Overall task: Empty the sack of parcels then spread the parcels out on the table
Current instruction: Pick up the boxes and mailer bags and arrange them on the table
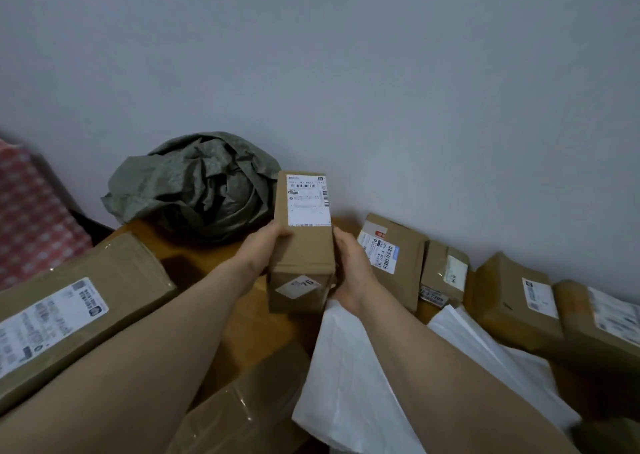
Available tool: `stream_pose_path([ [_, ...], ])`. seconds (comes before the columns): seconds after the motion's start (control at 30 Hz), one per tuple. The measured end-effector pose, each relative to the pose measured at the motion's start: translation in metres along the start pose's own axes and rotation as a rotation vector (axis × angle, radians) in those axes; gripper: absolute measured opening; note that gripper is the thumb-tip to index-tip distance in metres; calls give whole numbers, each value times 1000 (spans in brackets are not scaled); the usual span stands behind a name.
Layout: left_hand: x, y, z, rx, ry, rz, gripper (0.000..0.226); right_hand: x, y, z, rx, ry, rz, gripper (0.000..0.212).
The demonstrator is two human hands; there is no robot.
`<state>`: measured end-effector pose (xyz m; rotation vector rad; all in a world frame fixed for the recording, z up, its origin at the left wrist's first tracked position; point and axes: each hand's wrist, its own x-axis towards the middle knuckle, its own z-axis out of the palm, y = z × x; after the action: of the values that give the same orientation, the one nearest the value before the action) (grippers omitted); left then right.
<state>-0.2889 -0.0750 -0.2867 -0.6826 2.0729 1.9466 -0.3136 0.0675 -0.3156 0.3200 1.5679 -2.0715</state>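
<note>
I find the table (214, 315) crowded: a long box (79, 301) lies left of the sack (194, 190), and a row of parcels (443, 270) lies to its right. The sack looks emptied. Just right of it, my left hand (263, 245) and right hand (349, 266) curl round a tall parcel (304, 249). I recommend laying it flat on the bare wood before the sack, clear of the table edge.

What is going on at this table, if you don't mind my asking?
A person holds a cardboard box between the left hand and right hand, above the wooden table. The green sack lies crumpled by the wall. More boxes and white mailing bags lie around on the table.
</note>
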Motion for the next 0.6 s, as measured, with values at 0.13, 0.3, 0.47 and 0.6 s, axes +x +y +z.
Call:
stream_pose_path([
  [0.13, 14, -4, -3, 28, 36, 38, 45, 0, 7, 8, -153, -12, -138, 35],
  [0.3, 39, -8, -1, 382, 95, 11, 95, 17, 12, 11, -212, 38, -165, 45],
  [0.47, 39, -17, 17, 674, 168, 84, 114, 22, 16, 4, -356, 143, -84, 46],
  [0.6, 45, -13, 27, 598, 148, 153, 99, 27, 11, -6, -399, 221, -169, 42],
])
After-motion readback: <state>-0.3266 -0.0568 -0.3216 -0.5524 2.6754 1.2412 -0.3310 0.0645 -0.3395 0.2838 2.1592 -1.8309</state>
